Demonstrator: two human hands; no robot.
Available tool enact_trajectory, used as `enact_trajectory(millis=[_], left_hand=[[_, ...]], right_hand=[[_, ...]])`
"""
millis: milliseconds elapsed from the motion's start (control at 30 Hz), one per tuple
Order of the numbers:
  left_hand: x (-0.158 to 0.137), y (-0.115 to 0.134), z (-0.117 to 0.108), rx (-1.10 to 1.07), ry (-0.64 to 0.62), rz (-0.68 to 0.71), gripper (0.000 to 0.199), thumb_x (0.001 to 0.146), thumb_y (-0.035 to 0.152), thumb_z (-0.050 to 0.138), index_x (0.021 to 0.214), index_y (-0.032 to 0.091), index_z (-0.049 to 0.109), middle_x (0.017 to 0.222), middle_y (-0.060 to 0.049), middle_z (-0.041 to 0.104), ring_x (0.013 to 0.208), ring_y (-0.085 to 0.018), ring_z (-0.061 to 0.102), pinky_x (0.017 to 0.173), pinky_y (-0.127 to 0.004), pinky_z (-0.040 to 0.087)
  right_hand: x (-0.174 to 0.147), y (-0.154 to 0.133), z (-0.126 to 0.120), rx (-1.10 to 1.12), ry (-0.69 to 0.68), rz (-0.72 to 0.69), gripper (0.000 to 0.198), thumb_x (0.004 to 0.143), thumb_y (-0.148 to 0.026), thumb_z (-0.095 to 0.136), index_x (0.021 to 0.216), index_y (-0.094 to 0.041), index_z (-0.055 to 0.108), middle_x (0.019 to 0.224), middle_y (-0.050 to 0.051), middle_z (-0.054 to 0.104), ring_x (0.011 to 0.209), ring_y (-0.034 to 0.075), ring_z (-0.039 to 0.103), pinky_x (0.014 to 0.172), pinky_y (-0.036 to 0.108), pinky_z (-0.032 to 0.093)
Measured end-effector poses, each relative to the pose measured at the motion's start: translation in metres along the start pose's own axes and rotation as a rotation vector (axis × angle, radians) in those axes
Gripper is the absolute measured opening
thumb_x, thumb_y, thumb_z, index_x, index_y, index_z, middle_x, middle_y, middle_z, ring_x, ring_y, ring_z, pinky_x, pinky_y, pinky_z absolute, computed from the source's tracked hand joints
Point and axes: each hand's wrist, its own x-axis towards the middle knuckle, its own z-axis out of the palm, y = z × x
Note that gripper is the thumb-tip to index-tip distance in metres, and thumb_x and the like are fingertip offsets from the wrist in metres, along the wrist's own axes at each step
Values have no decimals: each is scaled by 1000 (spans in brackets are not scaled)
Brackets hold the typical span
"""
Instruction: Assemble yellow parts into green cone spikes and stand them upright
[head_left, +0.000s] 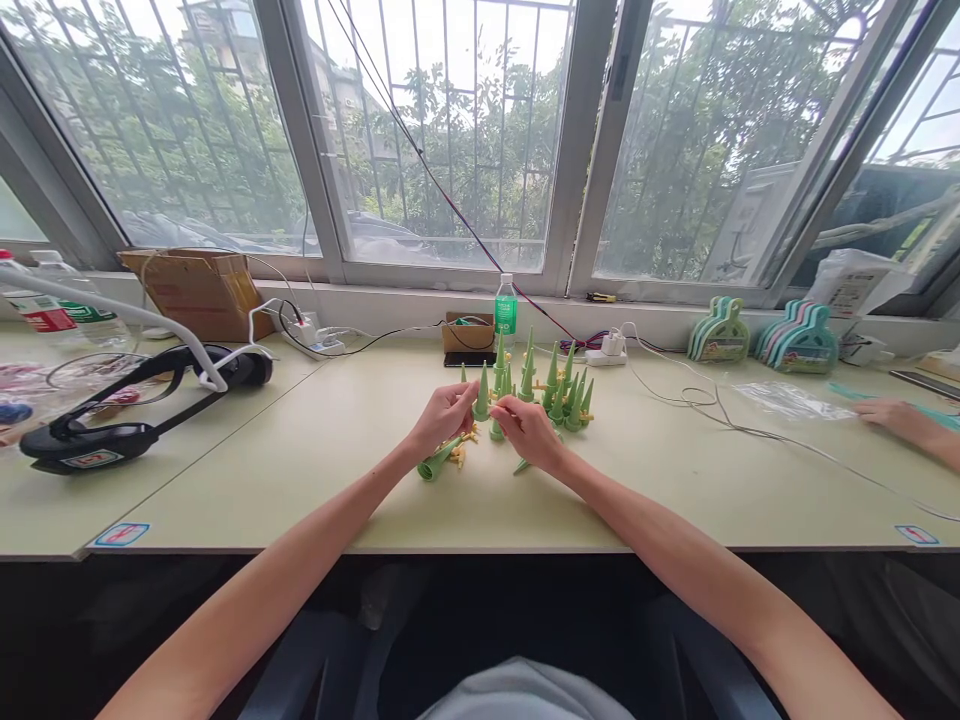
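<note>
Green cone [481, 400] in left grip [446, 412], right grip's [526, 428] hold unclear

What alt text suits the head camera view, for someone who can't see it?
A person's left hand holds a green cone at a pale table, the right hand pinched close beside it. More green cones stand just beyond, with yellow pieces near the left hand. Behind are a bottle and barred windows; another person's hand is at far right.

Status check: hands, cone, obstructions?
Left hand gripping green cone, tip up. Right hand close beside it, grip unclear. Standing cones crowd behind; lying cone near left hand.
</note>
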Motion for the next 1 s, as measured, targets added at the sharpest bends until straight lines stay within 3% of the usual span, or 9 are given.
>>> enact_trajectory(millis=[300,500,800,1000], left_hand=[[0,1,-3,3,-37,46,47,88,62,50,77,17,53,52,2,56,34,-7,41,37,-20,28],[-3,8,-3,7,-51,56,42,88,58,54,91,16,60,48,6,50,36,-6,41,43,-20,34],[-2,7,-3,9,-78,28,43,90,58,50,88,16,57,53,4,55,33,-5,41,46,-21,39],[-1,7,-2,-35,-76,-20,49,90,62,46,90,15,57,59,-1,62,33,-7,46,37,-20,36]], right_hand=[[0,3,1,4,-18,6,34,95,-50,43,79,-20,48,56,-6,41,50,9,36,52,22,31],[-1,6,2,10,-21,-25,30,96,-45,42,79,-20,45,56,-6,42,51,10,36,53,22,31],[-1,7,2,1,-6,-24,31,97,-43,43,78,-20,48,56,-5,45,52,10,39,55,22,32],[1,7,2,-1,3,-11,31,95,-45,46,78,-19,51,55,-6,42,51,10,35,54,22,31]])
